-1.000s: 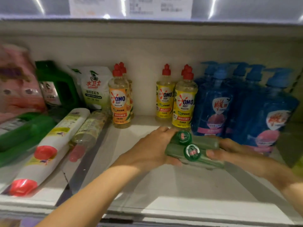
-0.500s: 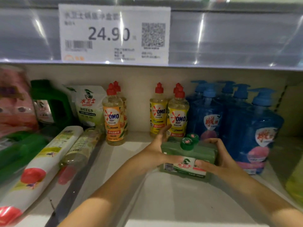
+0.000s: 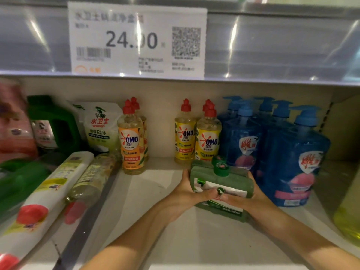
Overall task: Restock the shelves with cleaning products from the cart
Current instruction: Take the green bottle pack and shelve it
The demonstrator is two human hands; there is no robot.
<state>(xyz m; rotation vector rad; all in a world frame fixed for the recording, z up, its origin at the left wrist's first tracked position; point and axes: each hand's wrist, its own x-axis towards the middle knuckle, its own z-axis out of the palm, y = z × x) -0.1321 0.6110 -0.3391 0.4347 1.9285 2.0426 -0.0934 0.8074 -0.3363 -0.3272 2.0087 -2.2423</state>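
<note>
The left hand (image 3: 186, 190) and right hand (image 3: 253, 195) gripped a pack of green bottles (image 3: 222, 177) by its two ends, thumbs meeting on its front label. The pack was low over the shelf (image 3: 152, 221), caps up, just in front of yellow soap bottles (image 3: 207, 141) and beside blue pump bottles (image 3: 303, 152). A price tag (image 3: 136, 39) hung above.
</note>
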